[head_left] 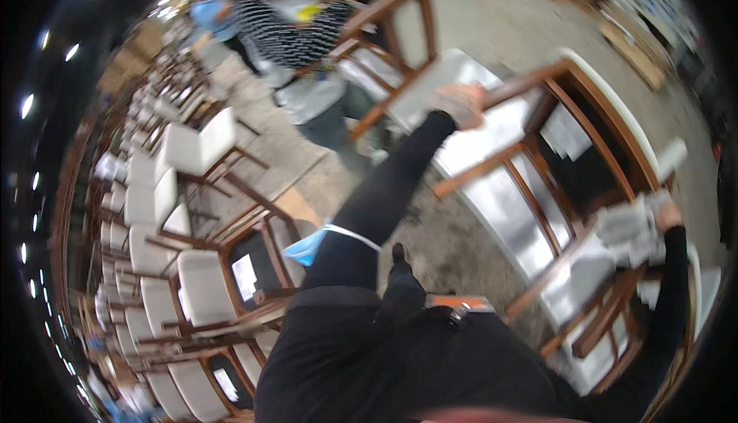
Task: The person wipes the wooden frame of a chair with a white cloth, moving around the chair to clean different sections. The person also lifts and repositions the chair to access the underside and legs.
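Note:
A brown wooden chair (530, 144) with a pale seat and black underside lies tipped over on a shiny metal-topped table (477, 142). At the end of one leg, my left hand (461, 106) appears closed around the wood, though the hand is blurred. My right hand (670, 215) is closed on a crumpled greyish-white cloth (632, 231), against the chair's near side. White paper (565, 134) is on the black underside. Nearer me on the right, another tipped chair (607, 323) lies partly behind my right arm.
Rows of pale-seated chairs (207, 288) fill the left side. Ahead, a person in a striped top (284, 31) stands beside another tipped chair (419, 31). Someone in blue (211, 15) is farther back. A wooden pallet (634, 46) lies at the far right. A blue mask (306, 248) hangs at my left arm.

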`<state>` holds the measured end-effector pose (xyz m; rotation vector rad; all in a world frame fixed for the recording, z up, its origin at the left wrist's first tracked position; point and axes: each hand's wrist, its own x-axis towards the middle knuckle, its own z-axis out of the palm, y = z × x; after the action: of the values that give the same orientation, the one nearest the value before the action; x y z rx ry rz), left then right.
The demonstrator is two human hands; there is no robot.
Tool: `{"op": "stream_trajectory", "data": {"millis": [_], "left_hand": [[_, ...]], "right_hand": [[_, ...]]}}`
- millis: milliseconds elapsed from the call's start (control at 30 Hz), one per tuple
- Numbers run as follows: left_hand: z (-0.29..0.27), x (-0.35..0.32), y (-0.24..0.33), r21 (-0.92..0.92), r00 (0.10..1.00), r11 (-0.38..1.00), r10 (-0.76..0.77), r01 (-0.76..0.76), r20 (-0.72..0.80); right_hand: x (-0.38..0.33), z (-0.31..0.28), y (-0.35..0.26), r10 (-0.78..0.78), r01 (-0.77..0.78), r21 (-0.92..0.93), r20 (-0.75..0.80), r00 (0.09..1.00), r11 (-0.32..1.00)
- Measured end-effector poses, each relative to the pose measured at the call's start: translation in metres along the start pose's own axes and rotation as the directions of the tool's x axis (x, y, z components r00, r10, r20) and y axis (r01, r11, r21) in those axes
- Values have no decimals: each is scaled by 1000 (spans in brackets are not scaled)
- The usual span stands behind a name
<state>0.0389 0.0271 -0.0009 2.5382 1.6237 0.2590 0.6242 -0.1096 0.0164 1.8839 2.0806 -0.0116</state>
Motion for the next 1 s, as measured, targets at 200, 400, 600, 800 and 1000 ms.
{"op": "stream_trajectory", "data": {"millis": [200,400,600,800,1000], "left_hand": [[-1,-1,-7,-69,995,994,86,-89,-44],[-11,-6,4,30,997,997,69,-68,-32],[-6,-8,1,28,993,995,97,-95,-68],[-11,-12,6,40,998,998,52,-50,-47],[-13,-11,7,-53,991,993,96,-101,-91]], "right_hand": [[-10,-16,-40,431,-435,39,-242,869,899],[21,-46,-72,200,-325,-316,-370,907,891],[132,-65,-138,88,-160,-70,-592,801,985],[250,-128,-214,100,-77,65,-605,790,995],[203,-119,-176,63,-13,112,-453,889,994]]}}
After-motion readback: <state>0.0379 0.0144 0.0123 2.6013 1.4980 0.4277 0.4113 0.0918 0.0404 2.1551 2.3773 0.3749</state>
